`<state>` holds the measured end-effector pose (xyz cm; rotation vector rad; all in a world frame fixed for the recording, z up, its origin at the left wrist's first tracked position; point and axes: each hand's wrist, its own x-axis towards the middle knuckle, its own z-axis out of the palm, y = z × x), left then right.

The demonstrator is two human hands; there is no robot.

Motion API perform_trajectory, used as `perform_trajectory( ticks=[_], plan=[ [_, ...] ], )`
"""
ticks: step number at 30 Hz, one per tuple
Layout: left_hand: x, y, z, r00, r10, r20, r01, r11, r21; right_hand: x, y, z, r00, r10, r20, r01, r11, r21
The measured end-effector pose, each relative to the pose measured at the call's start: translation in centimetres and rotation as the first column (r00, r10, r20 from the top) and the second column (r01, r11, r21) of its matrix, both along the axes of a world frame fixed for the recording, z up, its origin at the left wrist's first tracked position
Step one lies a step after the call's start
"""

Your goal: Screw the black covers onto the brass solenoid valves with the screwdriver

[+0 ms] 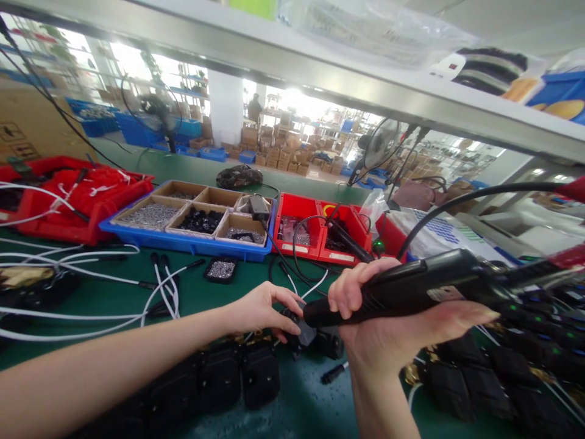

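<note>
At your far left, a cardboard box [39, 122] carries printed handling symbols, too blurred to make out. Before it, a red bin [103, 213] holds a heap of red pieces with white ties. Next along your green counter [249, 274], a blue tray [196, 246] carries cardboard compartments: in the front row, small silver parts at left, small black parts in the middle, mixed metal bits at right. A small black dish [218, 281] of silver parts sits just in front of the tray.

Your left hand [269, 310] has its fingers curled around a grey-and-black unit [307, 335], grasping it on the counter, with black housings [260, 373] lined up nearby. Beyond it stand two more red bins: the first bin [292, 204] holds clear-bagged parts; the second bin [351, 214] holds black items and a dark rod-shaped tool. Both wear white front labels you can't read from here.

Your right hand [365, 308] grips a black electric screwdriver [411, 283], thumb stretched along beneath it, its nose at the unit; you can't tell whether the bit touches. Its pale sticker [445, 294] is illegible. More black housings lie at your right.
</note>
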<state>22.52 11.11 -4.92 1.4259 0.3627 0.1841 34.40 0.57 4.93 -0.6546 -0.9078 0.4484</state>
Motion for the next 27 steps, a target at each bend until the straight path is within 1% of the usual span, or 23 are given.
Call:
perform_trajectory(
  ticks=[2, 5, 7, 8, 10, 12, 13, 16, 18, 20, 23, 25, 27],
  plan=[
    [0.0, -0.1, -0.1, 1.000, 0.004, 0.002, -0.004, 1.000, 0.031, -0.2, -0.1, 0.0, 0.999, -0.031, -0.011, 0.032, 0.999, 0.012],
    [-0.2, -0.4, 0.1, 1.000, -0.009, 0.005, 0.009, 0.993, 0.115, -0.2, -0.6, 0.1, 0.992, -0.109, -0.057, 0.109, 0.994, -0.005],
    [-0.4, -0.7, 0.4, 0.998, -0.056, 0.015, 0.051, 0.972, 0.231, 0.2, -1.6, 0.2, 0.988, -0.145, -0.059, 0.145, 0.989, -0.009],
    [-0.6, -0.9, 0.7, 0.995, -0.097, 0.022, 0.085, 0.946, 0.312, 0.6, -2.2, 0.3, 0.989, -0.146, -0.037, 0.146, 0.989, 0.001],
    [-1.1, -1.1, 1.3, 0.982, -0.190, 0.017, 0.160, 0.866, 0.475, 1.5, -3.7, 0.2, 0.991, -0.125, 0.040, 0.123, 0.991, 0.050],
    [-2.0, -1.2, 2.3, 0.967, -0.256, -0.023, 0.220, 0.781, 0.584, 2.5, -5.3, 0.0, 0.990, -0.077, 0.120, 0.068, 0.994, 0.083],
    [-2.6, -1.2, 2.8, 0.964, -0.261, -0.043, 0.232, 0.755, 0.613, 3.0, -6.1, -0.2, 0.989, -0.049, 0.140, 0.038, 0.996, 0.086],
    [-4.7, -1.3, 4.5, 0.962, -0.252, -0.103, 0.254, 0.693, 0.674, 4.2, -7.8, -0.8, 0.983, 0.061, 0.175, -0.073, 0.995, 0.062],
    [-6.0, -1.4, 5.2, 0.950, -0.274, -0.154, 0.301, 0.655, 0.693, 4.3, -8.5, -1.2, 0.977, 0.096, 0.189, -0.110, 0.992, 0.068],
    [-6.9, -1.6, 5.4, 0.929, -0.304, -0.211, 0.359, 0.607, 0.709, 4.1, -8.9, -1.4, 0.980, 0.092, 0.175, -0.107, 0.991, 0.077],
    [-7.4, -1.8, 5.0, 0.922, -0.298, -0.246, 0.376, 0.546, 0.749, 3.2, -9.1, -1.5, 0.989, 0.088, 0.117, -0.096, 0.993, 0.066],
    [-7.3, -1.8, 4.6, 0.924, -0.300, -0.238, 0.370, 0.539, 0.757, 2.6, -9.2, -1.4, 0.991, 0.090, 0.097, -0.094, 0.995, 0.040],
    [-7.2, -1.6, 4.2, 0.921, -0.328, -0.211, 0.370, 0.561, 0.741, 2.0, -9.2, -1.4, 0.993, 0.084, 0.086, -0.086, 0.996, 0.015]
  ],
)
